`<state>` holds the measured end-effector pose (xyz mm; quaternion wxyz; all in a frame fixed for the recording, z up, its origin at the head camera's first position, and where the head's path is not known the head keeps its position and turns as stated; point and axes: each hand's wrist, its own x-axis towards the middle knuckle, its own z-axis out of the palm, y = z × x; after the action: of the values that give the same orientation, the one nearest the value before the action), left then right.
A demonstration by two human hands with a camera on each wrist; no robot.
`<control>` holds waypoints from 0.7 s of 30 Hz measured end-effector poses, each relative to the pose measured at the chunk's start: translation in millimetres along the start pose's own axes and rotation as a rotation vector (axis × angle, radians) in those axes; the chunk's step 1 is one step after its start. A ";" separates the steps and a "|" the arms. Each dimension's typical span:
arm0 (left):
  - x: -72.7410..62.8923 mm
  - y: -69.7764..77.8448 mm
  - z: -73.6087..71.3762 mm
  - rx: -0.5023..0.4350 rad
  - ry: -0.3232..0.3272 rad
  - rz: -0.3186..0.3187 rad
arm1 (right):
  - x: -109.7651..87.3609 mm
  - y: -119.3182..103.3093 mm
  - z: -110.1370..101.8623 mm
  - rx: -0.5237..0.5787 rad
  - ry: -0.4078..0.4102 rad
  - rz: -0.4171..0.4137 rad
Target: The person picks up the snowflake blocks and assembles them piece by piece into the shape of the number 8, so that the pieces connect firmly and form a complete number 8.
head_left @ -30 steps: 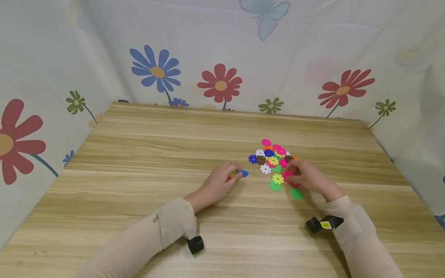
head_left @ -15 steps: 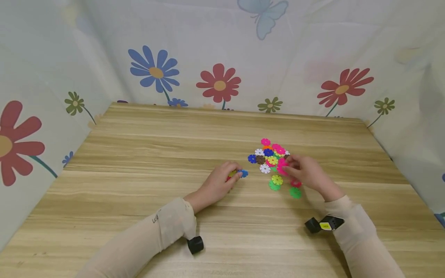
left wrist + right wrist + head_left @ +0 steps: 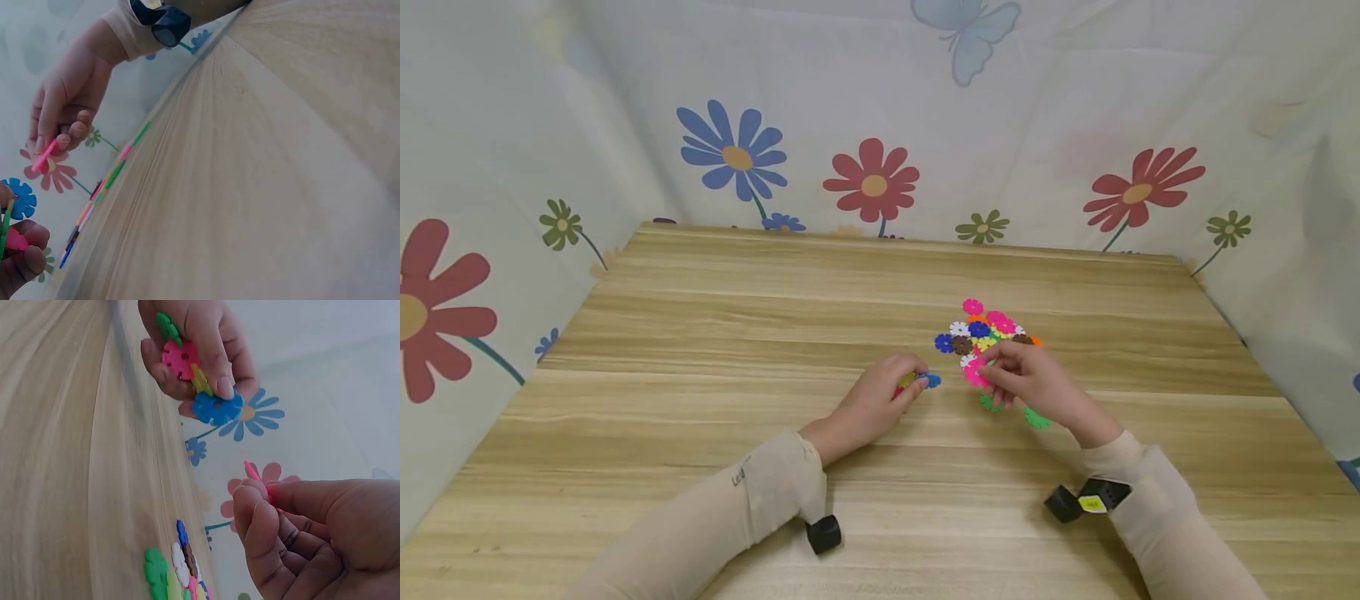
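My left hand (image 3: 872, 402) grips a chain of slotted plastic discs above the table. In the right wrist view the chain runs from a green disc (image 3: 167, 328) through a pink disc (image 3: 178, 360) and a yellow disc (image 3: 200, 380) to a blue disc (image 3: 215, 408), where the thumb presses. A single pink slotted disc (image 3: 974, 372) is pinched between thumb and fingers of my right hand (image 3: 1047, 385). The two hands are apart, with the blue end of the chain facing the pinched disc. Below and behind the right hand lies the loose pile, partly covered by it.
Several loose slotted discs in blue, white, brown, pink, yellow and orange overlap in the pile (image 3: 978, 329). Two green discs lie nearer, one green disc (image 3: 1037, 418) at the right. A flowered cloth (image 3: 820, 75) hangs behind the wooden table (image 3: 760, 292).
My right hand has lifted a pink disc from the pile's right side and moved left with it, toward the left hand. The left hand has barely shifted, still gripping the chain.
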<state>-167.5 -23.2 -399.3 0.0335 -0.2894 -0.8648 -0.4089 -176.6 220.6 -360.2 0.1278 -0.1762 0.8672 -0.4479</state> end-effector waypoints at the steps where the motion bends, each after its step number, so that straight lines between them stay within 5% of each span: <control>1: -0.4 0.4 0.1 0.002 0.003 0.007 | 0.0 -1.1 1.6 0.011 -0.006 -0.002; 21: -3.5 4.9 4.5 0.043 -0.020 0.074 | 1.7 -8.4 28.0 0.070 -0.036 -0.054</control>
<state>-161.2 -19.1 -399.9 0.0460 -0.3245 -0.8625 -0.3856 -165.9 194.9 -369.2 0.1373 -0.2032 0.8435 -0.4779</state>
